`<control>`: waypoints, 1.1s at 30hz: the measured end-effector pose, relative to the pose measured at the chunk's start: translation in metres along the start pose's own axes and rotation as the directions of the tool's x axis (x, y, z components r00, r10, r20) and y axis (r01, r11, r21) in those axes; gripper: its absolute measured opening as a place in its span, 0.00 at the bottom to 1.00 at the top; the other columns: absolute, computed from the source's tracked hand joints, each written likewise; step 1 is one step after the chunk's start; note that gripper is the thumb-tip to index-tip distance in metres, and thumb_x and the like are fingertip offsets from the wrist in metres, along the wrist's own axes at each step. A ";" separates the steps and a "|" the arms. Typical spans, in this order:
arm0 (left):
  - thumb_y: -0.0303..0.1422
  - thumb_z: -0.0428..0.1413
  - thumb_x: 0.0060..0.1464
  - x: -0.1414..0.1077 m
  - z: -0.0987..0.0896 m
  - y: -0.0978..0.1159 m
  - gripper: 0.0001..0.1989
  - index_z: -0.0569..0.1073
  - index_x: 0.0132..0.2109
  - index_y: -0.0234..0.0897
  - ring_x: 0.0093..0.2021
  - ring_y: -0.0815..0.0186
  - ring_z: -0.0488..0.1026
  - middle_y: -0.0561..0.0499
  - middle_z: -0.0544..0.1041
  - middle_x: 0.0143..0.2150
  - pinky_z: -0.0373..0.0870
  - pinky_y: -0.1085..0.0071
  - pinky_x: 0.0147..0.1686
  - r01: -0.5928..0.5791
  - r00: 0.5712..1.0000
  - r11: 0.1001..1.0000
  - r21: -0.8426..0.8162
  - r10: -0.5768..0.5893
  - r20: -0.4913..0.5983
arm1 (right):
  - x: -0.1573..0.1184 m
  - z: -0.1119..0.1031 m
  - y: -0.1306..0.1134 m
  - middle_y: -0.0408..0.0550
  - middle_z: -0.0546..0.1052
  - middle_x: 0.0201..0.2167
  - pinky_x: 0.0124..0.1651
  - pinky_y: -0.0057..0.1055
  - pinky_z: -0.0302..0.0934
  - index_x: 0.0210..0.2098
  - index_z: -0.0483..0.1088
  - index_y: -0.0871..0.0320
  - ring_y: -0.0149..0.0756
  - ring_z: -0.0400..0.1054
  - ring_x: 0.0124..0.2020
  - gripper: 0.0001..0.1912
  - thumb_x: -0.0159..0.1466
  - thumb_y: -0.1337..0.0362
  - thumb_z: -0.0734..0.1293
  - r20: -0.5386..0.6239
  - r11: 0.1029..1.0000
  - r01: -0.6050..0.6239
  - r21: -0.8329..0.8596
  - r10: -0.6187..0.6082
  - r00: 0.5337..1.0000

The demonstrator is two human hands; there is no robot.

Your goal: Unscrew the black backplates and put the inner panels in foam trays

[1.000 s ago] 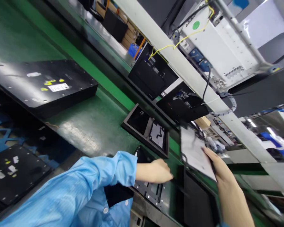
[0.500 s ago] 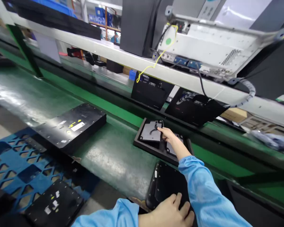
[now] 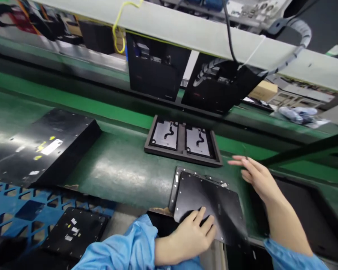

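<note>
My left hand [image 3: 187, 236] lies with fingers spread on a flat black panel [image 3: 211, 204] at the front edge of the bench. The panel has a studded rim and a small white label at its left. My right hand [image 3: 256, 176] hovers to the right of it, fingers stretched out, with nothing visible in them. Beyond the panel sits a dark foam tray [image 3: 181, 138]. In its two compartments lie a grey plate [image 3: 165, 135] and a second grey plate [image 3: 197, 141], each with a black curved ribbon cable on top.
A large black case [image 3: 45, 146] with yellow marks stands on the green bench [image 3: 121, 165] at left. Below it is a blue pallet [image 3: 5, 210] bearing another black case [image 3: 74, 232]. A dark frame [image 3: 301, 210] lies at right. Overhead runs a white beam [image 3: 169, 26] with hanging cables.
My right hand has left the foam tray and moved right. The left plate now sits flat in its compartment. My left hand stays on the black panel while the view has shifted.
</note>
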State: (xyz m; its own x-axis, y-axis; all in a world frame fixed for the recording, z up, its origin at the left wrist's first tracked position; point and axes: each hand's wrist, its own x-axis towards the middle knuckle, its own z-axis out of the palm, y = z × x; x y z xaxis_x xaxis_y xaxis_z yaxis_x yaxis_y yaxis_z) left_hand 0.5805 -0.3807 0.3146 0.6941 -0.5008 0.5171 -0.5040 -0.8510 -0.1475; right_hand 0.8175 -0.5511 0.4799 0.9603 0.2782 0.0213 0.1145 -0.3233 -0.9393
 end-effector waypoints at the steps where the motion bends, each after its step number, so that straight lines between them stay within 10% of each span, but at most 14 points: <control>1: 0.35 0.53 0.77 -0.003 0.002 0.003 0.18 0.80 0.65 0.41 0.66 0.48 0.78 0.45 0.75 0.73 0.71 0.58 0.59 0.007 1.000 1.000 -0.014 -0.007 0.010 | -0.020 -0.017 0.012 0.60 0.86 0.50 0.20 0.29 0.39 0.53 0.82 0.54 0.24 0.44 0.20 0.30 0.62 0.39 0.77 -0.088 0.999 -0.020 0.038 0.024 0.996; 7: 0.34 0.54 0.76 -0.008 0.008 0.007 0.16 0.81 0.64 0.43 0.65 0.52 0.79 0.48 0.77 0.71 0.72 0.60 0.56 -0.007 0.997 1.000 -0.025 0.005 -0.072 | -0.124 -0.064 0.095 0.56 0.86 0.44 0.17 0.26 0.44 0.50 0.81 0.54 0.24 0.48 0.18 0.30 0.61 0.38 0.78 -0.366 0.982 -0.157 0.107 0.186 0.912; 11: 0.33 0.54 0.76 -0.004 0.008 0.008 0.18 0.78 0.67 0.43 0.68 0.50 0.76 0.45 0.73 0.74 0.71 0.59 0.58 -0.042 0.999 0.999 0.004 0.042 0.001 | -0.167 -0.044 0.139 0.56 0.87 0.48 0.31 0.30 0.72 0.44 0.83 0.55 0.44 0.79 0.37 0.33 0.56 0.33 0.77 -0.393 0.948 -0.316 -0.047 0.273 0.878; 14: 0.33 0.54 0.76 -0.004 0.009 0.010 0.17 0.79 0.66 0.44 0.68 0.51 0.77 0.46 0.74 0.73 0.71 0.60 0.58 -0.049 0.999 0.999 0.019 0.049 -0.004 | -0.185 -0.020 0.158 0.56 0.87 0.52 0.50 0.38 0.79 0.53 0.81 0.55 0.57 0.81 0.56 0.39 0.53 0.34 0.80 -0.294 0.916 -0.393 0.085 0.400 0.868; 21: 0.33 0.56 0.75 -0.003 -0.006 0.009 0.17 0.80 0.65 0.43 0.69 0.53 0.75 0.47 0.73 0.75 0.73 0.62 0.57 -0.111 0.991 0.993 0.033 0.113 -0.068 | -0.195 -0.009 0.169 0.58 0.85 0.57 0.59 0.41 0.77 0.62 0.79 0.55 0.58 0.78 0.62 0.46 0.51 0.39 0.84 -0.260 0.866 -0.308 0.393 0.426 0.866; 33: 0.34 0.56 0.76 -0.012 0.013 -0.015 0.16 0.80 0.64 0.47 0.71 0.59 0.73 0.55 0.73 0.75 0.70 0.64 0.60 0.022 0.997 0.999 0.046 -0.019 -0.077 | -0.159 0.011 0.157 0.58 0.85 0.56 0.56 0.40 0.78 0.63 0.78 0.59 0.56 0.79 0.58 0.50 0.49 0.37 0.84 -0.281 0.911 -0.278 0.306 0.365 0.888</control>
State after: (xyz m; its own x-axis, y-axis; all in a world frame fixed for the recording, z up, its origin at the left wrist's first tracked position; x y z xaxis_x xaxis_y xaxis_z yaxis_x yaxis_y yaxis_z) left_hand 0.5866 -0.3643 0.2999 0.6618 -0.4713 0.5830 -0.4645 -0.8682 -0.1746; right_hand 0.6796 -0.6364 0.3252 0.9656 -0.1250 -0.2281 -0.2405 -0.0949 -0.9660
